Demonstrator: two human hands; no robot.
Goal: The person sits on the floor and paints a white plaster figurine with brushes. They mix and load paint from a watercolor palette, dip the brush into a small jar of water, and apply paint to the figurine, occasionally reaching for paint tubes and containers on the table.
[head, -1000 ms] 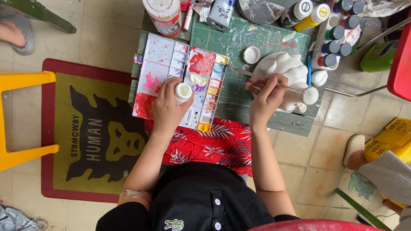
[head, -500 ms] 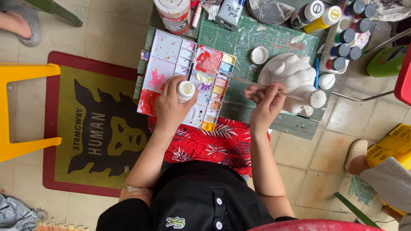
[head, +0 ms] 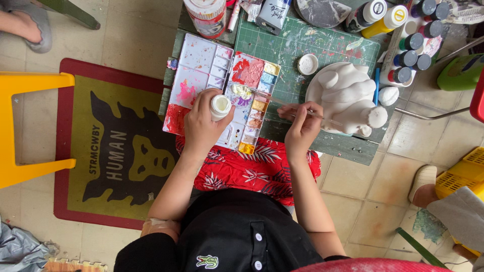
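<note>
The left hand (head: 201,126) wraps its fingers around a small white round paint pot (head: 220,106), held over the white plastic palette (head: 201,65). The right hand (head: 301,128) pinches a thin paintbrush (head: 307,112) between thumb and fingertips; compared with a second ago its tip has moved closer to the white plaster figure (head: 350,95) at three o'clock, so brushwork on the figure looks underway. The palette's wells hold red, pink, yellow and orange paint. At one o'clock, small dark-capped paint bottles (head: 411,53) stand in rows on the green cutting mat (head: 322,45).

A low green table (head: 348,146) carries a cutting mat (head: 297,45), paint palettes (head: 201,70), bottles (head: 398,75) and a white figure (head: 348,95).
</note>
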